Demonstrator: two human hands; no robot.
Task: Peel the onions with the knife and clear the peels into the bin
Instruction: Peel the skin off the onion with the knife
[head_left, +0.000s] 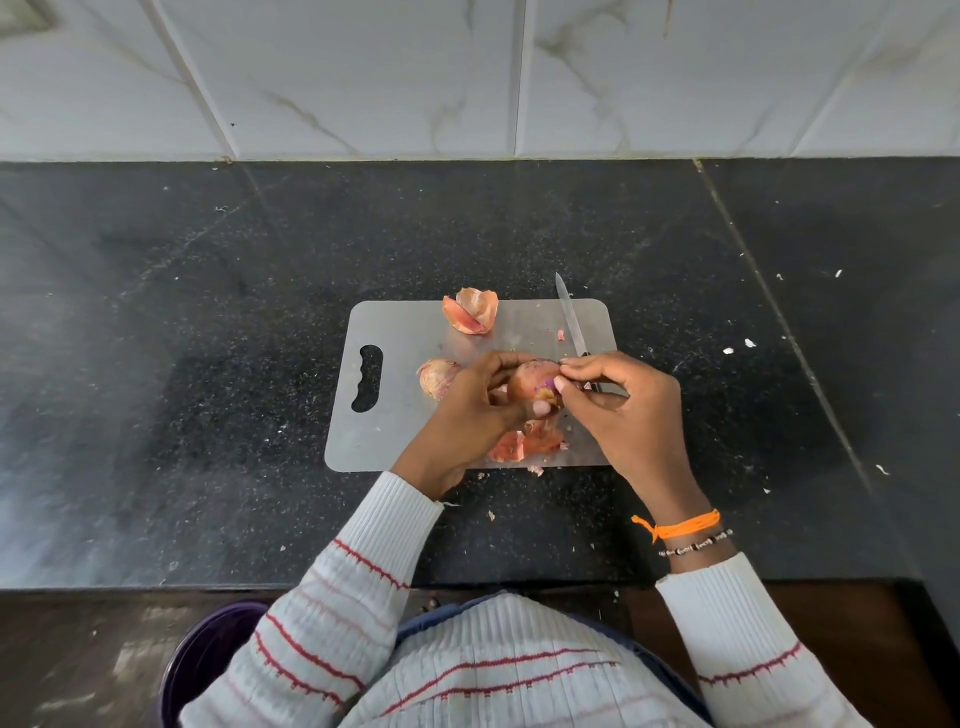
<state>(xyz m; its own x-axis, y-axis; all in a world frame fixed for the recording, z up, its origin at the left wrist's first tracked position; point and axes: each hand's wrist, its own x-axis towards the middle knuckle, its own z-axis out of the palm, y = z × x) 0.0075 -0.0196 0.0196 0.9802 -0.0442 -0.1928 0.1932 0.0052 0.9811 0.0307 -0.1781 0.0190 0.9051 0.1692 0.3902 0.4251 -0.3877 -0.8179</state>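
Left hand (470, 402) has its grip clamped on the onion (535, 387) above the cutting board (405, 338), right hand (618, 400) holds the knife (570, 317) while pinching at the skin, loose peels (471, 310) lying around.

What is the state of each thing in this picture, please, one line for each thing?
Onion in the hands: partly peeled, purple flesh showing.
Second onion: unpeeled, on the board.
Knife: in the right hand, blade pointing away.
Left hand: gripping the onion.
Right hand: holds the knife, fingertips pinching the skin.
Peels: loose on the board.
Cutting board: flat on the counter.
Bin: open, on the floor.
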